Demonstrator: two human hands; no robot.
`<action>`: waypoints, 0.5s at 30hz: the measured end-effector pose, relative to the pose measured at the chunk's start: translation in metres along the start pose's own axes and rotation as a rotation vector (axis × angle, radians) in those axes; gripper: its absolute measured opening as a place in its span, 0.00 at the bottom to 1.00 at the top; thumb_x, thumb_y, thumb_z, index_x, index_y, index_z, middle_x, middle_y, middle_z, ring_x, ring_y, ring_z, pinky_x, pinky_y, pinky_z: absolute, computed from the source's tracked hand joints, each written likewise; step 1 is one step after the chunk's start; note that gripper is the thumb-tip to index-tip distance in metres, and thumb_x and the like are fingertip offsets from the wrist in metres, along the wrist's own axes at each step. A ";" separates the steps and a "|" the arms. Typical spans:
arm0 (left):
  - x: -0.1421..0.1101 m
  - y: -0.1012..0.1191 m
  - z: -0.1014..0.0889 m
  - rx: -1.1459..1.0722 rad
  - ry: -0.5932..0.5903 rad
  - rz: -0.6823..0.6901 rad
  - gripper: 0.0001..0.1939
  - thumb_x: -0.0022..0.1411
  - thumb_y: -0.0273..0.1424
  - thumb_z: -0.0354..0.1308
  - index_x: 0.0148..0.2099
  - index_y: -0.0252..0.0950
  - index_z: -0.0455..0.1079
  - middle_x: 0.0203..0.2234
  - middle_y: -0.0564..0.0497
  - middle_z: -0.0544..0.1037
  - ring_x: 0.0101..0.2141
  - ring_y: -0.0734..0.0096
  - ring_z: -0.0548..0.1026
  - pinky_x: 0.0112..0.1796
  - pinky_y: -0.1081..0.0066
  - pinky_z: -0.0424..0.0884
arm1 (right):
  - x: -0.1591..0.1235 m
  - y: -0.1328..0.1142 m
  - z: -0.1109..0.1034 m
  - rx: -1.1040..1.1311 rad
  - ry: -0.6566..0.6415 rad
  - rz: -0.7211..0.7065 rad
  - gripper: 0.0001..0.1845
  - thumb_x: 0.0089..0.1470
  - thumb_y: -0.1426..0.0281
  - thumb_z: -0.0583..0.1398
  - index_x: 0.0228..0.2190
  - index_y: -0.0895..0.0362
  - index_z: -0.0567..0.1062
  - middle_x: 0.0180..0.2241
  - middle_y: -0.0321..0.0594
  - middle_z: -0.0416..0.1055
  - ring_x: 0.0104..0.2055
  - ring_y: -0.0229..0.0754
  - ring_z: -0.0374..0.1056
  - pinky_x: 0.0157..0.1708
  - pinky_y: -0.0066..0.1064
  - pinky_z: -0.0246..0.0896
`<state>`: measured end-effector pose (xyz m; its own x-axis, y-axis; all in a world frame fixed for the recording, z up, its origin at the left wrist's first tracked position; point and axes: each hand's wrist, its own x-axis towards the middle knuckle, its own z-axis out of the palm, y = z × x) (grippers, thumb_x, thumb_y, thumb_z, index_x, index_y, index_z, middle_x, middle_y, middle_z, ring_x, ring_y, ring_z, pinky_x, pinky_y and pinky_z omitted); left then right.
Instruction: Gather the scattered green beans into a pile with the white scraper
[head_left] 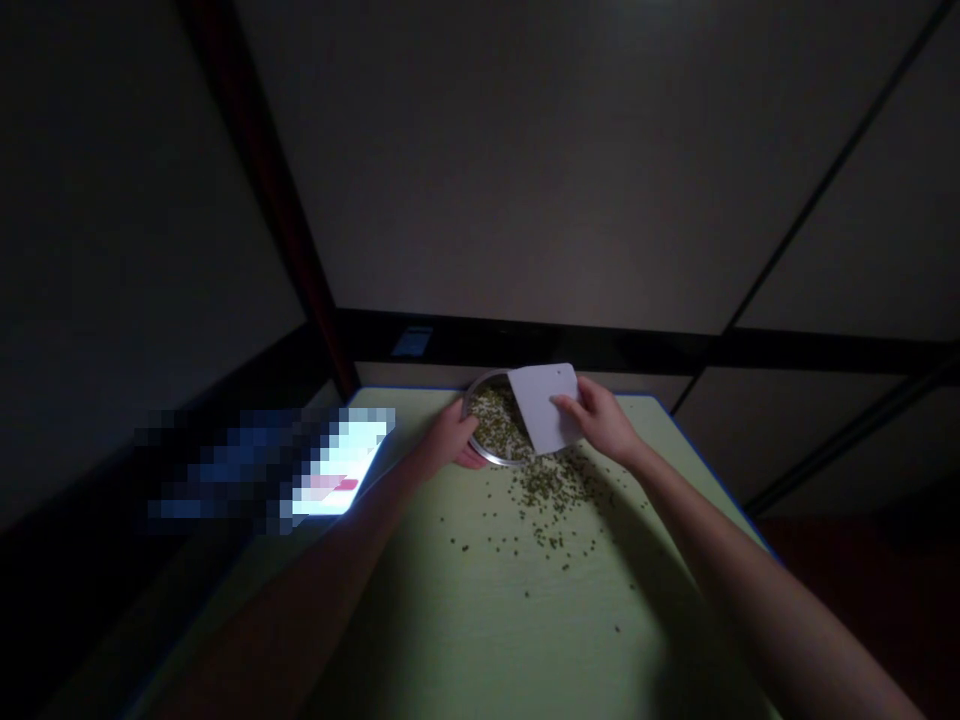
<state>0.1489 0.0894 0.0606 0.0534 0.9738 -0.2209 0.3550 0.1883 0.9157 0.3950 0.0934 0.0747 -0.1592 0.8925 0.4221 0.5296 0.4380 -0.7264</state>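
My left hand [454,437] is closed on the left rim of a round metal bowl [512,463] at the far end of the table. Inside lie many small green beans [495,415], mixed with paler bits. My right hand [596,418] grips a flat white scraper [545,405] with a small hole near one corner, thumb on top and fingers hidden beneath. The scraper's left edge reaches over the bowl's right side and covers part of it. Loose green beans [555,490] are scattered over the tabletop just below the bowl and scraper.
The pale green table [480,640] has a blue edge and stands against a light panelled wall [510,180]. A lit, pixelated screen [341,465] is at the left edge. Stray beans lie toward the table's middle, and my arms cast shadows there.
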 end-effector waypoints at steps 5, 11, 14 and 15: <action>-0.004 0.000 -0.004 -0.058 -0.034 -0.030 0.26 0.64 0.34 0.49 0.63 0.36 0.56 0.22 0.47 0.78 0.21 0.64 0.79 0.25 0.70 0.76 | -0.003 -0.008 -0.012 -0.041 0.052 -0.014 0.16 0.54 0.55 0.58 0.31 0.56 0.68 0.27 0.35 0.67 0.28 0.39 0.60 0.27 0.29 0.55; -0.014 0.003 -0.012 -0.102 -0.016 -0.061 0.24 0.65 0.32 0.46 0.62 0.33 0.54 0.19 0.49 0.77 0.21 0.65 0.78 0.26 0.70 0.76 | -0.004 -0.005 -0.032 -0.017 0.163 0.026 0.18 0.53 0.54 0.59 0.34 0.57 0.70 0.31 0.37 0.71 0.31 0.40 0.63 0.30 0.30 0.59; -0.017 0.001 -0.019 -0.165 0.016 -0.091 0.23 0.64 0.35 0.49 0.59 0.33 0.58 0.20 0.47 0.78 0.22 0.64 0.79 0.26 0.69 0.76 | -0.006 0.000 -0.051 0.019 0.221 0.047 0.20 0.52 0.54 0.59 0.37 0.58 0.72 0.36 0.41 0.74 0.34 0.42 0.65 0.33 0.32 0.62; -0.019 -0.001 -0.021 -0.188 0.026 -0.099 0.23 0.63 0.36 0.51 0.58 0.33 0.60 0.21 0.46 0.79 0.23 0.63 0.79 0.26 0.69 0.77 | -0.006 0.003 -0.058 0.022 0.244 0.062 0.20 0.52 0.54 0.60 0.37 0.58 0.72 0.36 0.41 0.74 0.34 0.42 0.66 0.33 0.32 0.63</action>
<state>0.1276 0.0739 0.0712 0.0018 0.9519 -0.3063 0.1771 0.3011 0.9370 0.4454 0.0827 0.1015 0.0803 0.8663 0.4929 0.5131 0.3880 -0.7656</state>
